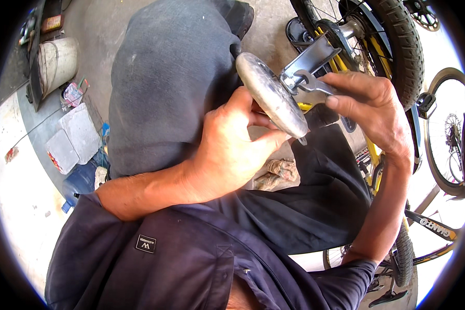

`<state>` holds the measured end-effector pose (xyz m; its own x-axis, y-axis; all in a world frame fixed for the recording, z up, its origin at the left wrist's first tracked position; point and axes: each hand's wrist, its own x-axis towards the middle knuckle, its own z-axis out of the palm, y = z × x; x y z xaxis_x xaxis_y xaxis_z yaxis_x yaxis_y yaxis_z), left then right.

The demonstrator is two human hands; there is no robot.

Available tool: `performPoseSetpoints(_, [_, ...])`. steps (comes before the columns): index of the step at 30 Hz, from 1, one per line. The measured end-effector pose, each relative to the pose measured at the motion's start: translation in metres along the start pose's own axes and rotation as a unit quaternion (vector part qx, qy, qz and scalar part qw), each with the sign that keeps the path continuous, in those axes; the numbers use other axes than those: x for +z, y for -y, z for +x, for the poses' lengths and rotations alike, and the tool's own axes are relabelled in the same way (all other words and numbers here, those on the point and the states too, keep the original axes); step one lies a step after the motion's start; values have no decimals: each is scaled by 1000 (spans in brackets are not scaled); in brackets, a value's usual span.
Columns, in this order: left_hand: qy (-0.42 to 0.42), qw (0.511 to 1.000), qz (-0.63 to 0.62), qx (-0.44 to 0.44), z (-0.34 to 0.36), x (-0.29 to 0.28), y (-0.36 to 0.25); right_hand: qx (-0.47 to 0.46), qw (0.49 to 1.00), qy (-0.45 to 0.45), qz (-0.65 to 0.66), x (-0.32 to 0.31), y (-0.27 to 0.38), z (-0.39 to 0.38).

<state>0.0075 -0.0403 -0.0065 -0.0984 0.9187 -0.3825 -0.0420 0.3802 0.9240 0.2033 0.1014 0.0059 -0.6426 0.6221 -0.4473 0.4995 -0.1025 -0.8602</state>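
My left hand [232, 147] is closed round the lower rim of a small training wheel [258, 85] with a pale, scuffed tread, tilted above my lap. A bent metal bracket [312, 56] is attached at the wheel's hub and sticks out to the upper right. In my right hand [374, 111] a steel wrench [318, 85] is pinched between thumb and fingers. Its open jaw sits at the nut where bracket and wheel meet; whether it grips the nut I cannot tell. The wrench's other end shows below my right fingers. Part of my left fingers is hidden behind the wheel.
A bicycle with a knobby tyre [405, 49] and yellow frame parts stands close on the right, near my right hand. Beyond it is another bicycle wheel [431, 132]. Crumpled work gloves [281, 171] lie on the floor below. At left are a whitish bucket [59, 59] and a blue jug [81, 182].
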Motion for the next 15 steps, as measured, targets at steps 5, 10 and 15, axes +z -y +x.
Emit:
performPoseSetpoints(5, [16, 1000, 5, -21, -2, -2, -3, -17, 998, 30, -53, -2, 3, 5])
performPoseSetpoints(10, [16, 1000, 20, -16, -2, -4, -2, -29, 997, 41, -58, -1, -1, 11])
performPoseSetpoints(15, [-22, 999, 16, 35, 0, 2, 3, -38, 994, 46, -88, -3, 3, 12])
